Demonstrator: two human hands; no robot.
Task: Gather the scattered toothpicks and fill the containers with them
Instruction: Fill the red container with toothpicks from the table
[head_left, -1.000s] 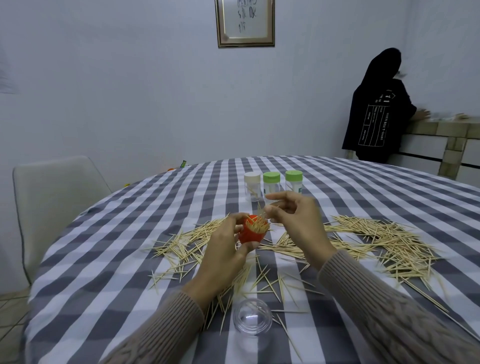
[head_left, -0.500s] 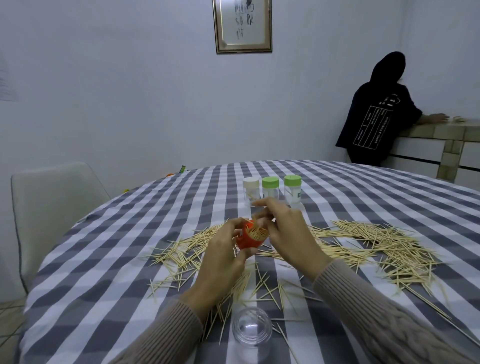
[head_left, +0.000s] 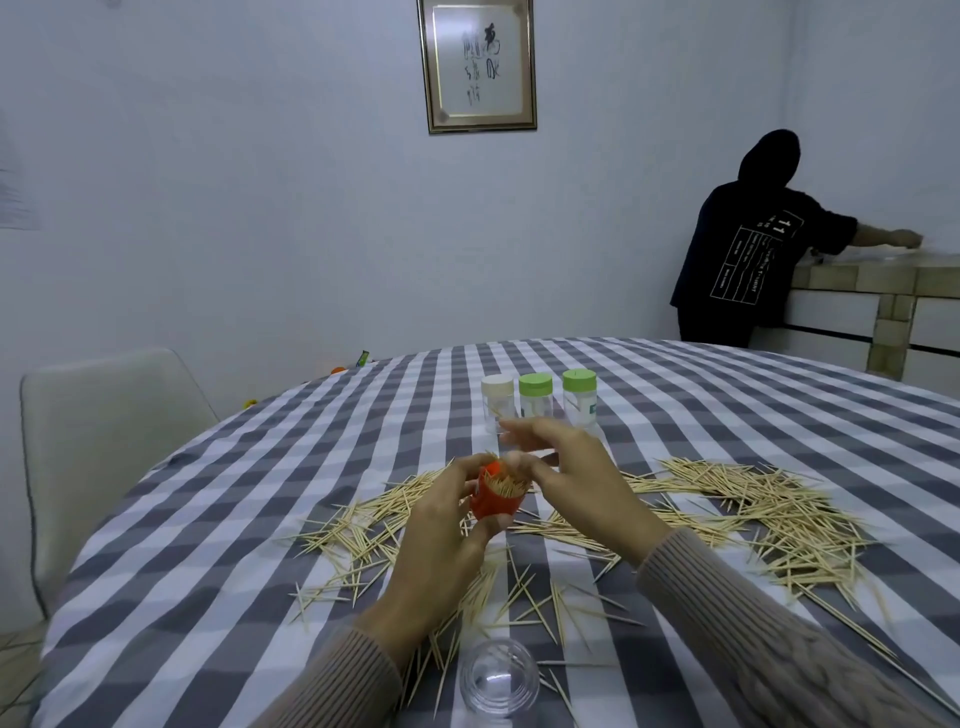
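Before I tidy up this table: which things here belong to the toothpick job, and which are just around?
Job: orange container, scattered toothpicks, three capped jars, clear lid.
Just around: chair, framed picture, person at counter.

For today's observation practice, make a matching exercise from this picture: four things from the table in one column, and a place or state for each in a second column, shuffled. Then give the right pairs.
Things
1. orange container
2. clear dome lid
3. white-capped jar
4. loose toothpicks

Places or states
A. lies at the near edge of the table
B. scattered on the checked cloth
C. held in the left hand, toothpicks standing in it
D. left end of the row of three jars

Pairs: 1-C, 2-A, 3-D, 4-B
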